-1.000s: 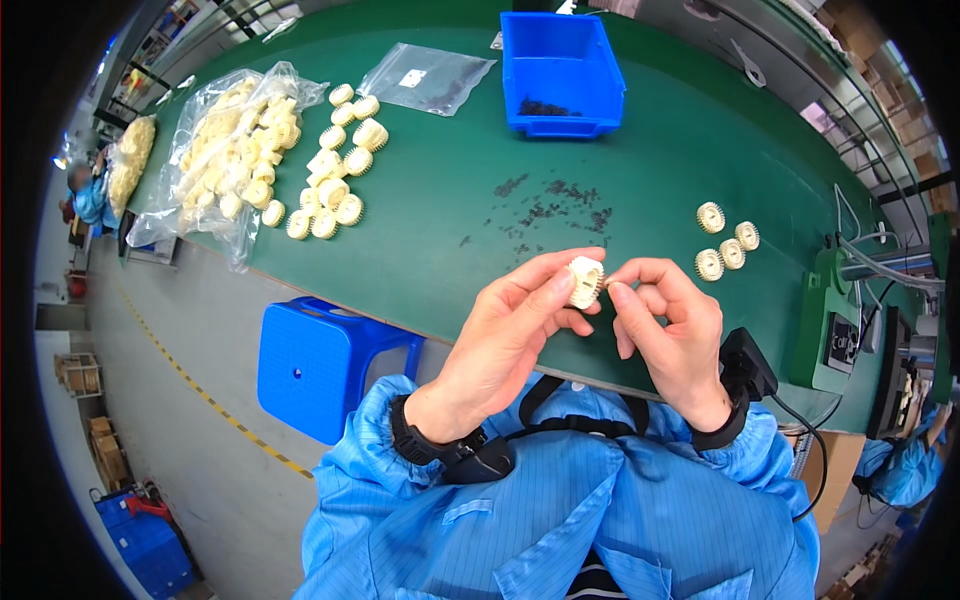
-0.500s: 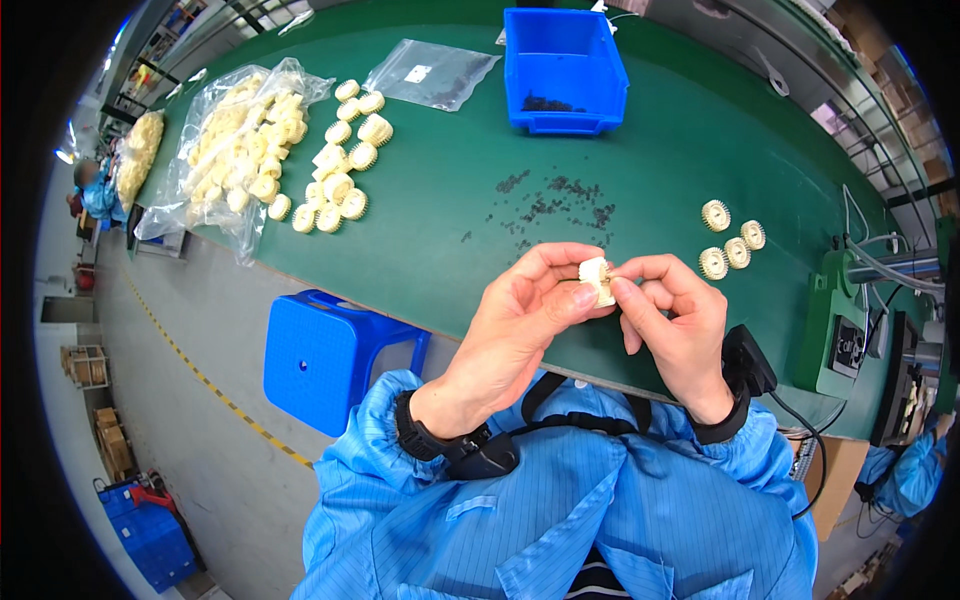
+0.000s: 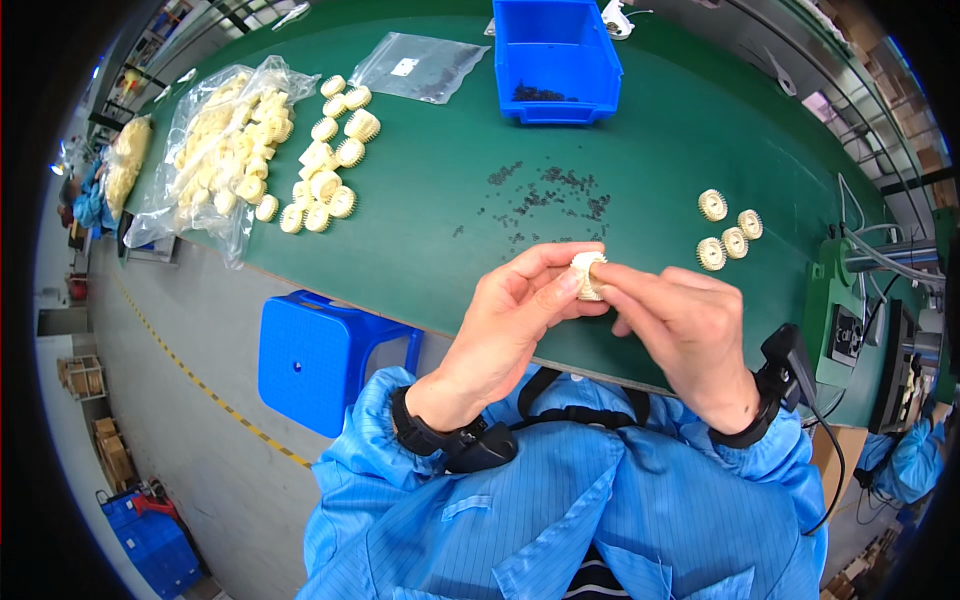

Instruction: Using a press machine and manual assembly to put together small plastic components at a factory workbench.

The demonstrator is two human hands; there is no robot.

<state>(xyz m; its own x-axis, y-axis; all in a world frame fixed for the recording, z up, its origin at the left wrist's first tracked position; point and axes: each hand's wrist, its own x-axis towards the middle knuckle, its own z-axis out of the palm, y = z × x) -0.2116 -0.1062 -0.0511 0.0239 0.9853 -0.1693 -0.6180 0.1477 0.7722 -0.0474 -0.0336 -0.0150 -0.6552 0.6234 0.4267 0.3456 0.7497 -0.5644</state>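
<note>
While the left hand (image 3: 515, 312) keeps a small, cream-coloured, toothed plastic gear (image 3: 586, 261) pinched between thumb and fingers, the right hand (image 3: 695, 325) has rolled over toward it; half a second ago its curled fingers showed below the forefinger, whereas now its back is turned more upward and its fingertips lie across the gear's right side, covering more of it; the thumb and forefinger are drawn close together there, though from where I stand I cannot tell whether they pinch the gear's edge, grip something tiny or merely press. To my eye, the shift means the right hand is now bearing on the piece rather than just meeting it; the handling of this gear looks unfinished, since both hands are on it and it is held up, off the long green tabletop (image 3: 420, 240), close to the near edge. Nothing else has been disturbed in that half second; the scattered, tiny black pieces (image 3: 567, 180) lie just beyond the hands, in front of the open blue plastic bin (image 3: 557, 113); four cream toothed gears (image 3: 712, 205) sit grouped off to the right; the loose cluster of cream gears (image 3: 325, 185) remains over on the left, untouched by either hand.
</note>
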